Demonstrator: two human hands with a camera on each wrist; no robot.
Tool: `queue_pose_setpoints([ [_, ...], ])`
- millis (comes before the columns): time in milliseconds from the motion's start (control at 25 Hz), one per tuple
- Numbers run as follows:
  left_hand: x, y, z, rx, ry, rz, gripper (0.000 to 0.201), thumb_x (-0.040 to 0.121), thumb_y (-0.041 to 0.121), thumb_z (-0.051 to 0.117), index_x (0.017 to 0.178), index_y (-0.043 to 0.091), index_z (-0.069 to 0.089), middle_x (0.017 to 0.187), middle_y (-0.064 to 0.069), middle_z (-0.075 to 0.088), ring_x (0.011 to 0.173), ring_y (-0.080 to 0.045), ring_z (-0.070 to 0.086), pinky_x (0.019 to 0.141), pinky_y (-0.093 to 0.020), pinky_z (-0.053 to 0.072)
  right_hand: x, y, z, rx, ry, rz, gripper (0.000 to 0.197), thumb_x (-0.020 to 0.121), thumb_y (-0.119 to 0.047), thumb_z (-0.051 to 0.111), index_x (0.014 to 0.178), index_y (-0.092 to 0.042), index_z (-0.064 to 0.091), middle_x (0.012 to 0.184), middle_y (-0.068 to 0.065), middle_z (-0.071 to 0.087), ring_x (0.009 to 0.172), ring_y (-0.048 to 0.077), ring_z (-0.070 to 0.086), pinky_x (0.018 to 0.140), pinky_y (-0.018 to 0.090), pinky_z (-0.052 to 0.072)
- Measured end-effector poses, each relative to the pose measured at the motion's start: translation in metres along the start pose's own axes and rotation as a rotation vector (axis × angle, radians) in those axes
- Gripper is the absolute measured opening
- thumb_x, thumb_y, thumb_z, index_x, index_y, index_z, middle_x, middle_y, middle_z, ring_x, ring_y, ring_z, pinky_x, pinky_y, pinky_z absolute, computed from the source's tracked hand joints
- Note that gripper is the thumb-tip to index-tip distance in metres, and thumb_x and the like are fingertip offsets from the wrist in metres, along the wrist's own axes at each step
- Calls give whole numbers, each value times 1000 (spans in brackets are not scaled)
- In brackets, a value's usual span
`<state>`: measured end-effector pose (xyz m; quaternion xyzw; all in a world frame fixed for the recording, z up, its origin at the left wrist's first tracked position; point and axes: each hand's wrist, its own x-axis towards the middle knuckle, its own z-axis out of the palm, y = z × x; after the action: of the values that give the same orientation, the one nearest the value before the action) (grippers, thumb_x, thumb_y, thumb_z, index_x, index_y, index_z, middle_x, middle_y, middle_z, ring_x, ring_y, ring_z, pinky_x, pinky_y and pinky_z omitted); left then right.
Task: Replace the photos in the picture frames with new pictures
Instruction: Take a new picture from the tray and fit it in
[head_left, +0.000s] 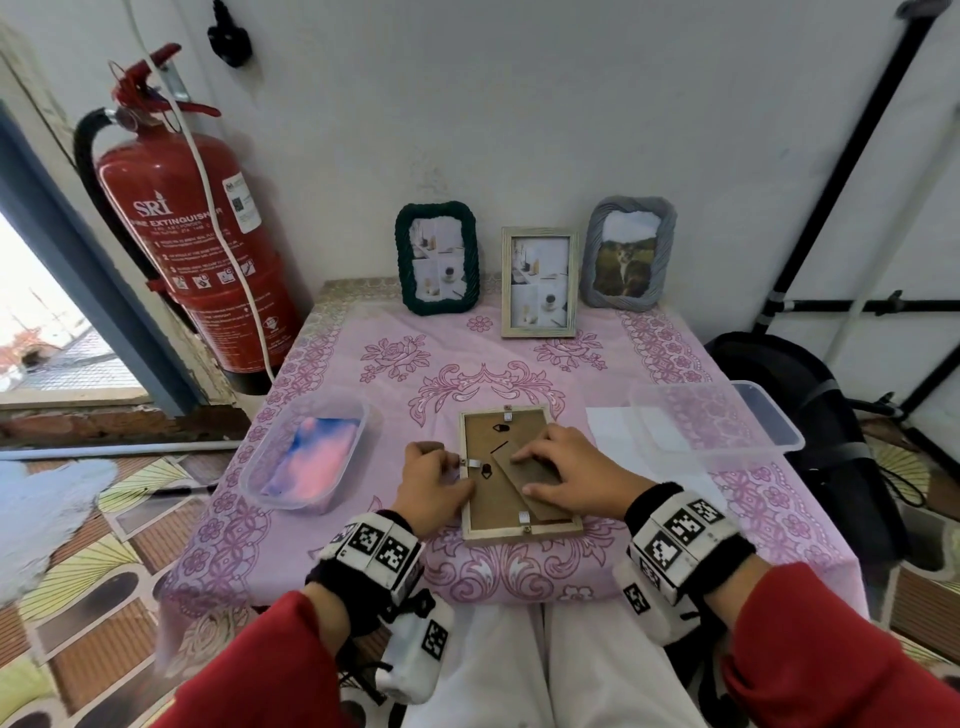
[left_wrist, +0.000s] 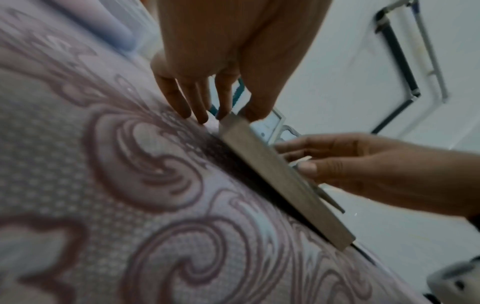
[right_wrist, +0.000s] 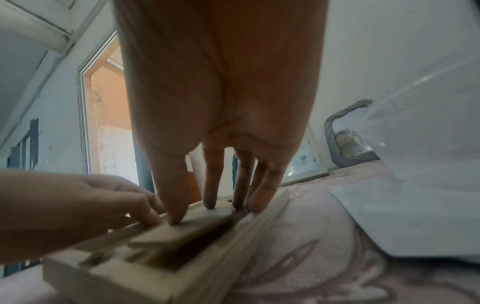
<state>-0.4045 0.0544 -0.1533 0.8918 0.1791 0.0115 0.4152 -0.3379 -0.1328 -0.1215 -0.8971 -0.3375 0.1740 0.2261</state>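
Observation:
A light wooden picture frame (head_left: 519, 530) (left_wrist: 272, 176) (right_wrist: 213, 257) lies face down on the pink tablecloth (head_left: 571, 374), its brown backing board (head_left: 483, 441) up. My left hand (head_left: 449, 475) (left_wrist: 226, 102) (right_wrist: 103, 201) pinches the frame's left rim, thumb on top beside a small metal clip (head_left: 474, 463), the other fingertips down on the cloth. My right hand (head_left: 540, 470) (left_wrist: 350, 164) (right_wrist: 221, 185) lies flat with straight spread fingers and presses on the folded cardboard stand (head_left: 535, 480) (right_wrist: 187, 228) of the backing. The photo inside is hidden.
A clear box (head_left: 249, 467) at the left holds a pink-and-blue picture (head_left: 311, 457). Another clear box (head_left: 717, 421) and a white sheet (head_left: 618, 436) lie at the right. Green (head_left: 436, 208), wooden (head_left: 539, 231) and grey (head_left: 628, 205) frames stand at the wall. A fire extinguisher (head_left: 197, 234) hangs left.

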Motion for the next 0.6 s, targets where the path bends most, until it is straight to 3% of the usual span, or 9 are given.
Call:
queue_pose_setpoints([
  [80, -3, 3, 5, -144, 68, 7, 29, 87, 9, 59, 113, 1, 52, 126, -14, 40, 104, -22, 53, 99, -36, 44, -3, -3, -4, 65, -48, 9, 45, 86, -26, 64, 129, -21, 52, 125, 7, 41, 118, 19, 38, 102, 26, 34],
  [160, -7, 8, 9, -355, 71, 22, 21, 90, 5, 54, 110, 6, 50, 115, -16, 53, 87, -14, 57, 75, -24, 54, -4, -3, -9, 114, -35, 17, 45, 87, -22, 63, 131, -21, 51, 127, 8, 40, 118, 19, 40, 96, 21, 35],
  [240, -9, 16, 10, -487, 79, 38, 20, 91, 4, 53, 110, 10, 50, 105, -11, 59, 78, -9, 58, 61, -15, 53, -5, -4, -12, 135, -2, 14, 45, 89, -20, 61, 132, -22, 49, 128, 7, 39, 118, 18, 42, 92, 18, 34],
  [440, -12, 39, 5, -721, 96, 136, 28, 92, 4, 51, 120, 11, 52, 95, -1, 62, 69, 1, 64, 58, -15, 54, -4, -11, -21, 217, 146, -18, 47, 92, -20, 57, 137, -21, 43, 128, 6, 38, 123, 18, 40, 102, 21, 33],
  [600, -18, 59, -1, -729, 98, 283, 40, 91, 6, 54, 130, 15, 48, 116, 0, 60, 85, -12, 64, 73, -27, 57, 0, -26, -39, 367, 346, -34, 47, 94, -24, 52, 139, -22, 39, 130, 5, 40, 126, 16, 41, 103, 22, 34],
])
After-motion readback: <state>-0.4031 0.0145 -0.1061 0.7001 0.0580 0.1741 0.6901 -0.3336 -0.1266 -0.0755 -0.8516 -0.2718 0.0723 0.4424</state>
